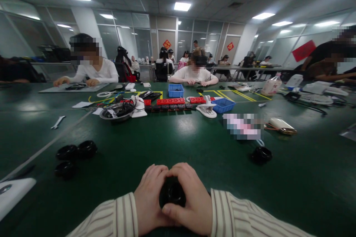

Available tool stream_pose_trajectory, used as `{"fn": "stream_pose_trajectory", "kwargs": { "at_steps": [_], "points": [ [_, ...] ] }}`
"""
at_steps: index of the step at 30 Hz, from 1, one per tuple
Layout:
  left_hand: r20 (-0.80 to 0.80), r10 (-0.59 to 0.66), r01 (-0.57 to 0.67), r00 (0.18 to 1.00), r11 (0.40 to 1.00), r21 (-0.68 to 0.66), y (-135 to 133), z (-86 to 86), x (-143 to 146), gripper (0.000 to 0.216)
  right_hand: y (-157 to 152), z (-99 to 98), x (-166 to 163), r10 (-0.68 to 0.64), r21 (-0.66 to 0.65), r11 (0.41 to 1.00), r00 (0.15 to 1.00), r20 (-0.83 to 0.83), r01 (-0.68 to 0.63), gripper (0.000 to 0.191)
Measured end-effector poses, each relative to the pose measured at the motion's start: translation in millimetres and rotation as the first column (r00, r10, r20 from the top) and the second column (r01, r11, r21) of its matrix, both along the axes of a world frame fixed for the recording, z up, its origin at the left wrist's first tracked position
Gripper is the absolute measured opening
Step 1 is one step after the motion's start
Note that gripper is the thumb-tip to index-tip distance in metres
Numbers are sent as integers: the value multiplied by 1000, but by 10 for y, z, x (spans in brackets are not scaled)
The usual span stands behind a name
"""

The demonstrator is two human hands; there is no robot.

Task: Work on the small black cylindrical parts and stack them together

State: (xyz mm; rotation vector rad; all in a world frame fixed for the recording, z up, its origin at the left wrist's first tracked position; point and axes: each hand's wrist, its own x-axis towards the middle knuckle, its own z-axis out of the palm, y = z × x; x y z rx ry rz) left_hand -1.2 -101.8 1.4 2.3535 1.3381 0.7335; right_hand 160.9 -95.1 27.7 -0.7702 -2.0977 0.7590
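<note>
Close in front of me, my left hand [149, 197] and my right hand [194, 197] are wrapped round a black, glossy, round hollow part [172, 192]. Its round opening shows between my hands, and my right thumb lies across its lower edge. The fingers of both hands curl over its far side, so that side is hidden. On the left of the table lie three similar black ring-shaped parts [87, 149], grouped close together. Another black ring-shaped part [261, 155] sits apart on the right.
The green table [122, 163] carries a wrench [58, 122], a metal bowl [116, 114] of cables, a red power strip [170, 101], white clip stands [207, 108], blue bins [224, 105] and a power bank [282, 126]. A white object [16, 192] lies near left. Co-workers sit across.
</note>
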Motion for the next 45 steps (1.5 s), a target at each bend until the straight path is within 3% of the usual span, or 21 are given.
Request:
{"fn": "stream_pose_trajectory", "kwargs": {
  "at_steps": [5, 8, 14, 18, 22, 27, 31, 34, 37, 42, 45],
  "points": [
    [-37, -8, 6, 999, 999, -50, 1, -11, 31, 34, -21, -3, -41, -51, -57, 996, 986, 157, 61, 30],
    [-16, -24, 23, 1000, 996, -84, 29, 17, 15, 34, -6, -4, -28, -19, -51, 998, 989, 148, 27, 26],
    [-32, -119, 110, 992, 974, -200, 93, 107, -50, 26, -8, 13, -4, 186, 94, 978, 983, 10, -186, 36],
    [-55, -152, 142, 987, 978, -155, 82, 86, -66, 40, -33, 43, 6, 224, 127, 966, 974, 17, -224, 30],
    [-51, -118, 114, 992, 990, -83, 43, 9, -72, 63, -12, 12, 30, 155, 152, 977, 987, -42, -147, 32],
    [-81, -20, 20, 997, 1000, 3, -7, -23, -29, 78, 15, -21, 16, 13, 88, 996, 1000, -23, -11, 39],
    [-79, 40, -42, 996, 999, -21, -32, 25, 25, 55, -3, -11, -28, -135, 29, 991, 981, 137, 132, 35],
    [-74, 32, -37, 997, 998, -56, -22, 55, 37, 35, -4, -6, -39, -162, 32, 987, 962, 221, 159, 24],
    [-59, -7, 2, 998, 996, -84, 18, 63, 13, 33, 7, 4, -29, -73, 62, 996, 981, 179, 63, 17],
    [-27, -158, 153, 987, 979, -138, 90, 68, -48, 26, 13, 45, -16, 199, 156, 966, 979, 49, -205, 15],
    [-52, -188, 181, 981, 977, -116, 98, 63, -63, 40, 18, 51, -20, 281, 201, 936, 958, 61, -288, 9]
  ]
}}
